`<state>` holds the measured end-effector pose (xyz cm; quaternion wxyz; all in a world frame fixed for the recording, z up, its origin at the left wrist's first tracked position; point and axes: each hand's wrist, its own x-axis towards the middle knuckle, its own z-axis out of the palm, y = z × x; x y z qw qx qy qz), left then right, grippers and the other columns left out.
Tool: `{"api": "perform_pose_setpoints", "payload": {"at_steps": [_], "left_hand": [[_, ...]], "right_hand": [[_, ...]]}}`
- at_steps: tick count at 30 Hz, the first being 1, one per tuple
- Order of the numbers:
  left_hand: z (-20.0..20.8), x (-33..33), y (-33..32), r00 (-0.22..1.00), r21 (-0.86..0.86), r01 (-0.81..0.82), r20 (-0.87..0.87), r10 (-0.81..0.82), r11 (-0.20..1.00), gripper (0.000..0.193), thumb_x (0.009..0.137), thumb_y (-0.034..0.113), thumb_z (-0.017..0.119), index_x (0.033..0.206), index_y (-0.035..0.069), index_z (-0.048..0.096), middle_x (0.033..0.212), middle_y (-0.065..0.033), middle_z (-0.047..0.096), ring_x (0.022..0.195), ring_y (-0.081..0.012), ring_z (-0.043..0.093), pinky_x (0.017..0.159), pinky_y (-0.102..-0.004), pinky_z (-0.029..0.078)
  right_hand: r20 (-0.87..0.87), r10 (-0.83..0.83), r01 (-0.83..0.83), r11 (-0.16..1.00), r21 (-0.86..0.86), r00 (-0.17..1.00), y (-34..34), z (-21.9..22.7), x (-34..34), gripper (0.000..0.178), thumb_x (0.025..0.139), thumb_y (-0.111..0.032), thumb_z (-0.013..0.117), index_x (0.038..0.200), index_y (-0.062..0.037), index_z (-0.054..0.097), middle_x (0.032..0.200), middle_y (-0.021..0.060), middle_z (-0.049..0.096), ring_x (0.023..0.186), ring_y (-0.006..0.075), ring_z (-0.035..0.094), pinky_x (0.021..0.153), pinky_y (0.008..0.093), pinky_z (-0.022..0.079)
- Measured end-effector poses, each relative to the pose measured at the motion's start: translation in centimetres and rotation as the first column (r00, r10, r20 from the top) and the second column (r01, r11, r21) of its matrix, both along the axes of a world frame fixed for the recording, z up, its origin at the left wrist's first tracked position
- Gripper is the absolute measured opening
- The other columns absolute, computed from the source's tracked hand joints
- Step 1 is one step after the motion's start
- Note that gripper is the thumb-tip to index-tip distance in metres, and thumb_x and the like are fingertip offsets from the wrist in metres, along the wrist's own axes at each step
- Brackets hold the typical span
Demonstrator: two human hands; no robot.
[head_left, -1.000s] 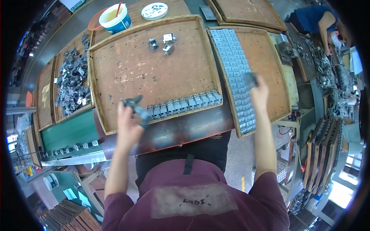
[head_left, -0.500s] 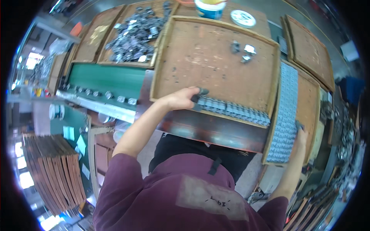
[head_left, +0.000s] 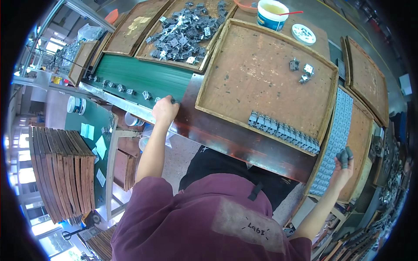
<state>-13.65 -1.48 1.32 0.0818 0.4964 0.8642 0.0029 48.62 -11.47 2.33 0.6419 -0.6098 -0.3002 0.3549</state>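
Observation:
My left hand (head_left: 165, 109) is closed over a small grey metal part at the near edge of the green conveyor belt (head_left: 139, 78); several more grey parts (head_left: 126, 91) lie in a line along that edge. My right hand (head_left: 343, 165) is raised at the far right, shut on a dark grey part (head_left: 345, 156), beside a long tray of grey parts set in rows (head_left: 337, 132). Between the hands lies a wide brown wooden tray (head_left: 261, 74) with a row of grey parts (head_left: 283, 131) along its near rim and three loose parts (head_left: 301, 71) near its far corner.
A wooden tray heaped with grey metal parts (head_left: 185, 32) stands behind the belt. A white tub with yellow liquid (head_left: 272, 13) and a small round dish (head_left: 303, 34) sit at the back. Stacked wooden trays (head_left: 61, 169) stand on the left; more trays (head_left: 365, 82) on the right.
My left hand has moved from the row of parts on the wide tray leftward to the green belt's edge. My view has swung left. The right hand stays raised by the long tray.

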Motion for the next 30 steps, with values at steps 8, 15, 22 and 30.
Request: {"api": "perform_pose_setpoints", "payload": {"at_steps": [8, 15, 22, 30], "left_hand": [[2.8, 5.6, -0.6, -0.124, 0.232, -0.356, 0.948, -0.292, 0.905, 0.03, 0.092, -0.005, 0.061, 0.121, -0.001, 0.062, 0.115, -0.0115, 0.067, 0.101, -0.0219, 0.069, 0.081, -0.035, 0.061], [7.9, 17.5, -3.3, -0.271, 0.487, 0.107, 0.853, -0.446, 0.867, 0.047, 0.079, 0.008, 0.082, 0.122, -0.001, 0.064, 0.12, -0.0063, 0.059, 0.113, -0.0193, 0.058, 0.096, -0.0345, 0.048], [9.8, 20.7, -4.4, -0.356, 0.369, 0.268, 0.896, -0.265, 0.89, 0.04, 0.086, 0.011, 0.075, 0.123, -0.002, 0.064, 0.123, -0.0076, 0.053, 0.115, -0.0201, 0.057, 0.096, -0.033, 0.049], [7.4, 22.6, -5.0, -0.339, 0.399, 0.326, 0.896, -0.288, 0.857, 0.046, 0.091, 0.007, 0.068, 0.134, -0.001, 0.055, 0.133, -0.0089, 0.047, 0.122, -0.022, 0.055, 0.099, -0.0356, 0.049]], "right_hand": [[-0.002, 0.171, -0.171, 0.985, -0.003, 0.985, 0.7, 5.1, -11.7, 0.038, 0.09, -0.008, 0.07, 0.126, -0.001, 0.06, 0.102, 0.0044, 0.067, 0.089, 0.0155, 0.067, 0.07, 0.0293, 0.059], [0.715, 0.489, -0.54, 0.821, -0.184, 0.5, 1.2, 10.6, -20.4, 0.041, 0.077, -0.017, 0.083, 0.103, 0.0012, 0.057, 0.09, 0.0135, 0.064, 0.072, 0.0261, 0.069, 0.059, 0.0353, 0.054], [0.792, 0.418, -0.567, 0.816, -0.112, 0.445, 1.1, 10.7, -20.4, 0.036, 0.071, -0.01, 0.083, 0.098, 0.0012, 0.062, 0.079, 0.0119, 0.055, 0.07, 0.0316, 0.062, 0.059, 0.0411, 0.051], [0.911, 0.298, -0.487, 0.863, -0.131, 0.284, 0.9, 9.2, -19.7, 0.034, 0.069, 0.0, 0.078, 0.099, 0.0016, 0.063, 0.082, 0.0124, 0.057, 0.069, 0.0302, 0.062, 0.057, 0.0382, 0.05]]}}
